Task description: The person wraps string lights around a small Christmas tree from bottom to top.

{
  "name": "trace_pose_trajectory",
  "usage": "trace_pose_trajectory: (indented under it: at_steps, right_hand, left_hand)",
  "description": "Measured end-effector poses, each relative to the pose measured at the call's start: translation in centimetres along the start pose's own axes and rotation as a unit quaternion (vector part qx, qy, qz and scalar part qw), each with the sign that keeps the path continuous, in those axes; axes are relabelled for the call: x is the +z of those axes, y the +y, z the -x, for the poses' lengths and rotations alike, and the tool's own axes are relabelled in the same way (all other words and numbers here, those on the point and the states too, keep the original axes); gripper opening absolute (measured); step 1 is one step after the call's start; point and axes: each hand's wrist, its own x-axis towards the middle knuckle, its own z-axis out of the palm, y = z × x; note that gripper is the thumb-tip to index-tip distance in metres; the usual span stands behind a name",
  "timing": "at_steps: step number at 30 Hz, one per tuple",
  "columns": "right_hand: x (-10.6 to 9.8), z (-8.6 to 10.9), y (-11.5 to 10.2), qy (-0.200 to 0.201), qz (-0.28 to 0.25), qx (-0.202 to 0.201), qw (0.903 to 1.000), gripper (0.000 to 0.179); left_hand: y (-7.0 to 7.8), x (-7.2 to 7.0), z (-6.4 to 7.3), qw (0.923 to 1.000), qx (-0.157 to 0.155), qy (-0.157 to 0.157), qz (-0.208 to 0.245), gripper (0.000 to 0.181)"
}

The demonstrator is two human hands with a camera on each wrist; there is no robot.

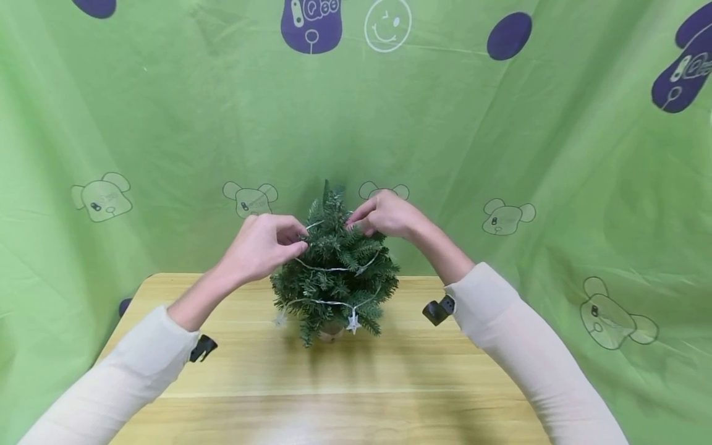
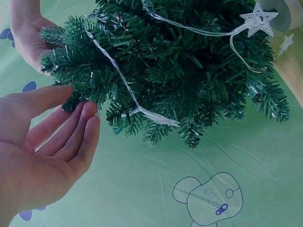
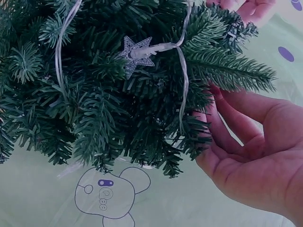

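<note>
A small green artificial Christmas tree (image 1: 334, 281) stands upright, wound with string lights (image 1: 328, 303) on clear wire. Star-shaped lights (image 2: 258, 20) hang from the wire, one in the front low branches. At the tree's upper left, my left hand (image 1: 267, 244) has loosely curved fingers, with a branch tip between thumb and fingers and a piece of wire near the index finger. My right hand (image 1: 389, 213) reaches into the upper right branches with bent fingers. Needles hide its fingertips (image 3: 203, 118) in the right wrist view, so what they hold cannot be seen.
The tree stands on a light wooden table (image 1: 311, 395). Behind and beside it hangs a green curtain (image 1: 445, 123) printed with cartoon heads and purple shapes. Black straps (image 1: 439, 310) show at both sleeve cuffs.
</note>
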Motion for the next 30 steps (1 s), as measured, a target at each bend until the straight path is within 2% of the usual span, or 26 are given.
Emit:
trace_pose_trajectory:
  at_steps: [10,14,20,30]
  right_hand:
    - [-1.1,1.0,0.2,0.035,-0.042,-0.002,0.9985,0.025]
    - [-1.4,1.3,0.2,0.041,-0.025,-0.009,0.9988,0.027]
    - [-1.7,1.8,0.7,0.023,0.009,-0.001,0.9997,0.031]
    - [-1.9,2.5,0.8,-0.006,-0.013,0.008,0.9999,0.034]
  left_hand:
    - [-0.1,-0.3,-0.2,0.9999,-0.001,-0.005,-0.009,0.021]
    - [0.0,-0.6,-0.3,1.0,0.002,0.001,-0.007,0.02]
    - [0.0,-0.9,-0.6,0.9999,0.008,0.008,-0.004,0.019]
    - [-0.2,-1.2,-0.8,0.9999,0.006,0.009,-0.007,0.019]
